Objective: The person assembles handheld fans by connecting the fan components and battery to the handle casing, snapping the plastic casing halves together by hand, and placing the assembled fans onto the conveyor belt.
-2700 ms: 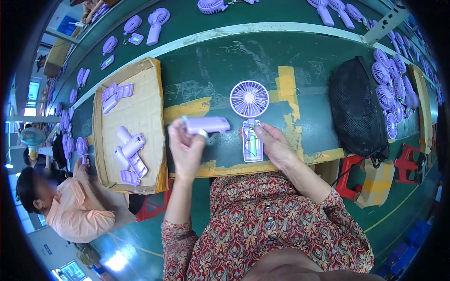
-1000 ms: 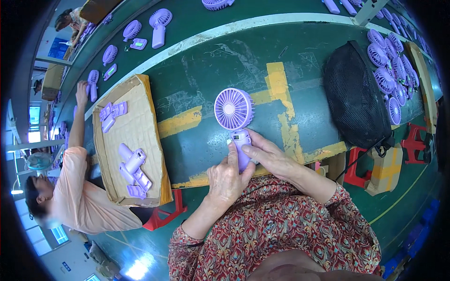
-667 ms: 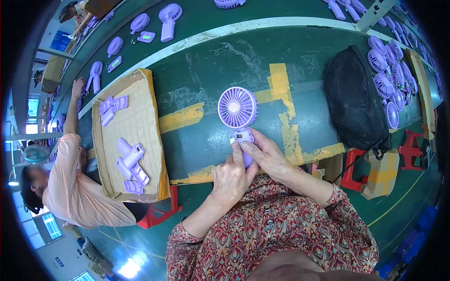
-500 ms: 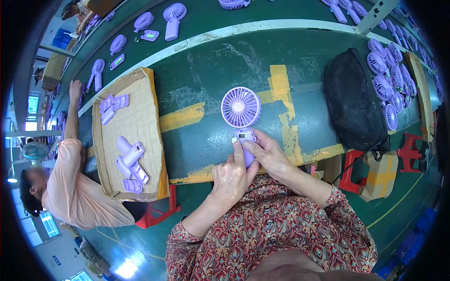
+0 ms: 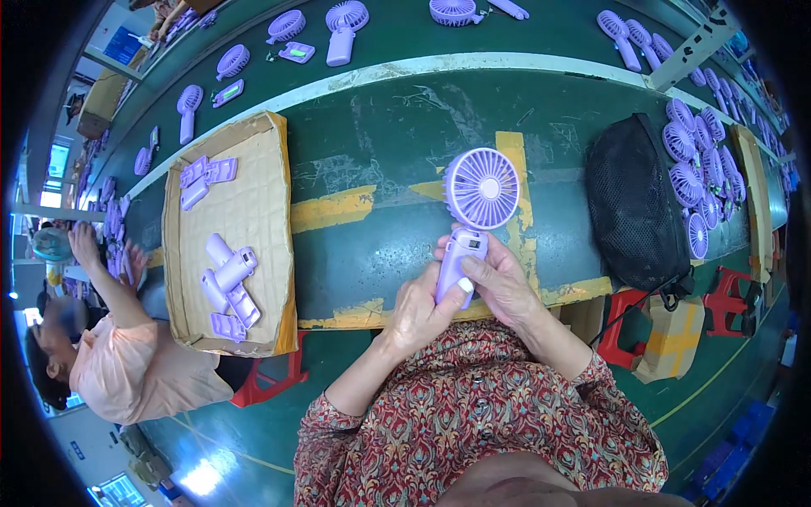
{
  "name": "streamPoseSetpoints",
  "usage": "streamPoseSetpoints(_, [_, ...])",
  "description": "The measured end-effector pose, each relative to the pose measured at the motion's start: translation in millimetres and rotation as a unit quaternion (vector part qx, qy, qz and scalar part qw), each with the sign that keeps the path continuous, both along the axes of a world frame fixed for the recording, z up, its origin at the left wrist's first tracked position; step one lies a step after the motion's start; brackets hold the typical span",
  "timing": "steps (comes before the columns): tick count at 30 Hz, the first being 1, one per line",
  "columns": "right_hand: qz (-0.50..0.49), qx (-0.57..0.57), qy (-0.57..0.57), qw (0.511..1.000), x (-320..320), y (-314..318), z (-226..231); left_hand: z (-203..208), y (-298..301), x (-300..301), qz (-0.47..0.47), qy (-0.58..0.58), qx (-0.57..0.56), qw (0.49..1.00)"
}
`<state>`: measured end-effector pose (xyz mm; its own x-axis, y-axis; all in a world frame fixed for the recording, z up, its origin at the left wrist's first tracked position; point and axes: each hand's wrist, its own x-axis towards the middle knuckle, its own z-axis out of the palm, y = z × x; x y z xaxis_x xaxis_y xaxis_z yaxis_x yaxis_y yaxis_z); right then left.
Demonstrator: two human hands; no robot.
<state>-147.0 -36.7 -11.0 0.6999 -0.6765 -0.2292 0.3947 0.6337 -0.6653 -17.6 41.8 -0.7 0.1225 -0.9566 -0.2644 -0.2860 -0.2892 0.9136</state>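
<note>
A purple handheld fan [image 5: 482, 189] is held upright in front of me, its round grille away from my body and its handle toward me. On the handle sits a small dark display window. My right hand [image 5: 505, 283] wraps the handle from the right, thumb across its front. From the left, my left hand [image 5: 416, 311] grips the lower handle, with something white covering its thumb tip. Left of my hands lies a shallow cardboard tray [image 5: 187, 262] holding several loose purple handle shells [image 5: 230, 269].
A black mesh bag [image 5: 635, 198] stands to the right, beside a pile of purple fans [image 5: 694, 160]. Beyond a pale rail, more fans [image 5: 341, 32] and parts line a green belt. A co-worker [image 5: 139, 359] sits at the left. Red stools [image 5: 270, 376] stand below the table edge.
The fan has shifted right and tilted slightly. My left thumb has slid from near the display down to the lower handle. The co-worker's arms have moved back from the belt.
</note>
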Motion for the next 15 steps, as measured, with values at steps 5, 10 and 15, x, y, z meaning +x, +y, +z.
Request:
streamPoseSetpoints(5, [-0.011,0.014,0.015,1.0,-4,1,6,12,0,-10,0.007,-0.106,-0.072,0.992])
streamPoseSetpoints(10, [-0.036,0.028,0.012,0.999,-3,3,9,-1,0,-9,-0.006,-0.144,-0.148,0.978])
streamPoseSetpoints(15, [-0.042,0.044,0.01,0.998,-3,3,3,-5,-1,-8,-0.015,-0.143,-0.146,0.979])
